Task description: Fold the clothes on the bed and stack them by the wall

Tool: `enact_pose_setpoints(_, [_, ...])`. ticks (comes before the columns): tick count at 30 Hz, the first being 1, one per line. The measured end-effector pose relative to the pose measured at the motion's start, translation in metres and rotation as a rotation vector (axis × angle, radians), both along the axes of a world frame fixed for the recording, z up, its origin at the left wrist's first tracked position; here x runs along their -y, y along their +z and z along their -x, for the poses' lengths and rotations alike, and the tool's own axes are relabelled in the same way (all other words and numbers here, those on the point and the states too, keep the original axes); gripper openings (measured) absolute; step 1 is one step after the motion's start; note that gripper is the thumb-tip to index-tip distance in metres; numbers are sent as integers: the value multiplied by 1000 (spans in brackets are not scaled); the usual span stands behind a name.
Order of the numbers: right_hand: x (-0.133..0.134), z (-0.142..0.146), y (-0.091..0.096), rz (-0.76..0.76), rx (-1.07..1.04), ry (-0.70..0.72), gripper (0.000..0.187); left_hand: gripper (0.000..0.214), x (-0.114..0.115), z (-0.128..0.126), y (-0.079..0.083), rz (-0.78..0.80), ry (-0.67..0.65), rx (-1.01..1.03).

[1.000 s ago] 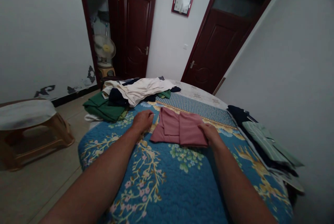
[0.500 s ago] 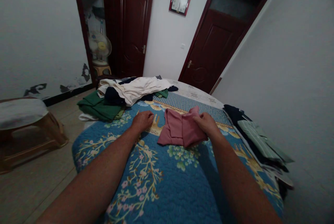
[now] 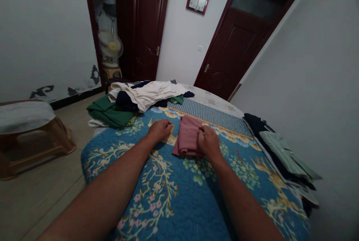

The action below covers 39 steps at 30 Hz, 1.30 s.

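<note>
Pink cloth (image 3: 188, 133) just got narrower. A second ago it lay as a wide, low strip with the right hand (image 3: 210, 143) at its far right end; half a second ago that right part was lifted and bent up. Now it is over the rest — one compact, thicker stack, about mid-scene on the blue quilt (image 3: 196, 200).

Right grip: closed on the right side of the stack, fingers curled at the edge. Exact pinch is partly hidden by the hand itself. Left hand (image 3: 159, 131): just left of the cloth, a strip of quilt showing between, so not touching. Its fingers are bent in; can't make out whether anything sits inside that grip. It is a little nearer the cloth than before, mostly because the fold is tighter.

Meaning, as I judge it: this fold is basically down, not finished off. A pointed flap sticks out at the near left corner, so the edges aren't square.

Rest unchanged: white cloth (image 3: 158, 93) and green cloth (image 3: 110, 112) heaped far left, striped shirt (image 3: 283, 153) on the pile at right.
</note>
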State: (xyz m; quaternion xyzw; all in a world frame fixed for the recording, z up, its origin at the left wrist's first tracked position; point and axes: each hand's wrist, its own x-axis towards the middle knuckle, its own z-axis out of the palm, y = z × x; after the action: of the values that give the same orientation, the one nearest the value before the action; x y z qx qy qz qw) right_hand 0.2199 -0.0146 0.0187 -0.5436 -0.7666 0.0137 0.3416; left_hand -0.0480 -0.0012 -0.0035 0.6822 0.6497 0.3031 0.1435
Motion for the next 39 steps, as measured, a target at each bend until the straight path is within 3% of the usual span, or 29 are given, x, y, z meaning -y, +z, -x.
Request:
enact_pose_setpoints(3, [11,-1,-29,-41,122,105,48,36,4,-9,3,-6,-64,49])
enact_pose_setpoints(7, [22,11,-50,11,242,92,61,45,14,-24,7,136,-113,237])
enact_pose_setpoints(10, [25,17,-49,39,261,75,62,45,22,-34,9,301,-202,357])
enact_pose_setpoints(13, [29,19,-45,57,265,59,64,37,27,-39,9,346,-263,345])
enact_pose_setpoints(19, [39,25,-40,76,287,83,69,64,30,-42,9,444,-183,665])
enact_pose_setpoints(22, [40,28,-36,89,295,81,67,67,31,-42,7,468,-195,726])
enact_pose_setpoints(26, [41,29,-31,106,295,89,66,69,32,-40,9,391,-185,511])
enact_pose_setpoints(29, [41,29,-29,119,287,93,65,66,28,-44,18,71,-79,184])
enact_pose_setpoints(32, [40,29,-30,118,278,98,67,56,15,-54,25,-178,-160,23])
enact_pose_setpoints(36, [37,30,-33,121,268,116,73,45,-15,-70,13,-129,-374,-14])
enact_pose_setpoints(39, [37,32,-36,118,249,113,77,47,-34,-75,-6,-133,-381,-49])
